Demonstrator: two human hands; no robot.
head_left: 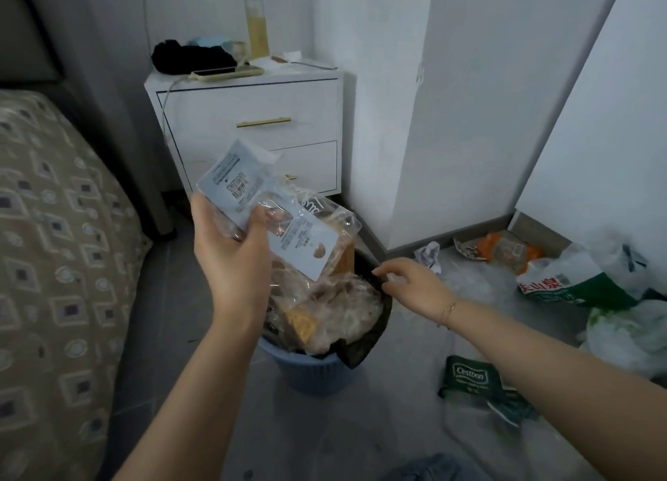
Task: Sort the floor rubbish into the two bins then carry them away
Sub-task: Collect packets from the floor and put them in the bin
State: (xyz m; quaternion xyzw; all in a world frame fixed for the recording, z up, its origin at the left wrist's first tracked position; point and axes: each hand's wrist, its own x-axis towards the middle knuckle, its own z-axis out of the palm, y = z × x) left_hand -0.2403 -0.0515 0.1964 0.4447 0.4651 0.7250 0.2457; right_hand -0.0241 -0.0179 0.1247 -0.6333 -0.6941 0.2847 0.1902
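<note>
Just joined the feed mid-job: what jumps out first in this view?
The left hand holds clear plastic packaging with white label cards above an overfull blue bin in front of the white nightstand. The right hand reaches toward the bin's far rim. Wrappers and plastic bags litter the floor at right.

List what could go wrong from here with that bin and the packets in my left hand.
1. The blue bin is already heaped above its rim with wrappers; adding the clear packets that the left hand holds may send some sliding back onto the floor.
2. The black liner sags over the rim by the right hand; it might slip in when the bin is lifted.
3. The green packaging lies on the floor near the bin, a possible slip hazard.
</note>
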